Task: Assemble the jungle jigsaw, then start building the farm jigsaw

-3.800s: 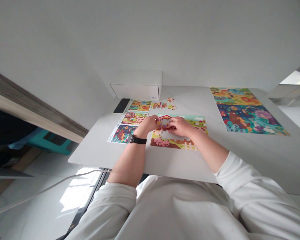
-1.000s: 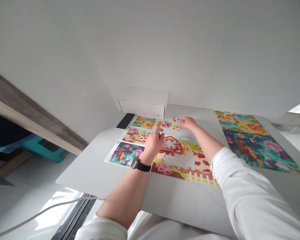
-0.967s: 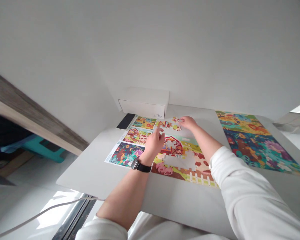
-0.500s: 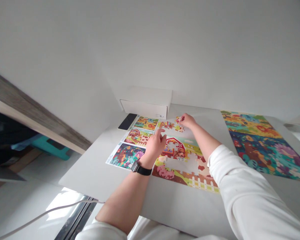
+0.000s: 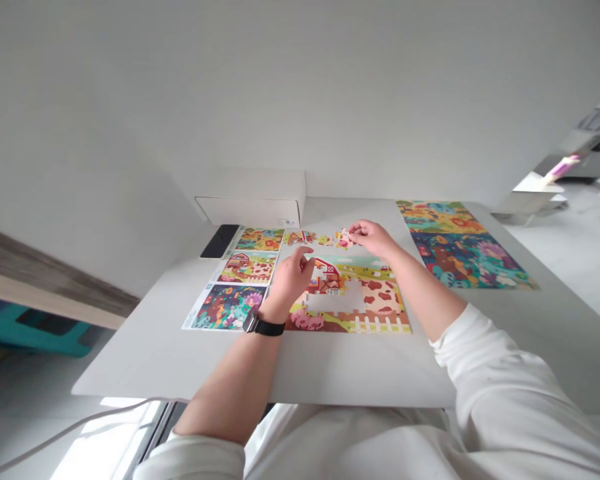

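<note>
A farm jigsaw puzzle (image 5: 383,297) with a barn, cow, pig and white fence lies on the table, with a gap in its middle showing bare tabletop. My right hand (image 5: 375,240), beyond the puzzle's far edge, pinches a small puzzle piece (image 5: 345,237) between thumb and fingertips. Loose pieces (image 5: 300,237) lie to the left of it. Over the puzzle's left side hovers my left hand (image 5: 289,275), fingers curled but thumb and index finger apart, with nothing visible between them. It hides part of the puzzle's left edge.
Left of the puzzle lies a picture sheet (image 5: 214,293) with three scenes, and a phone (image 5: 221,241) sits by its top corner. A white box (image 5: 250,211) stands against the wall. Two more assembled pictures (image 5: 467,257) lie at the right. A cable (image 5: 93,419) hangs near the table's front left.
The view has turned and levelled, so the table appears shifted left. My right hand still pinches a piece near the loose ones, and my left hand stays over the puzzle's left side.
</note>
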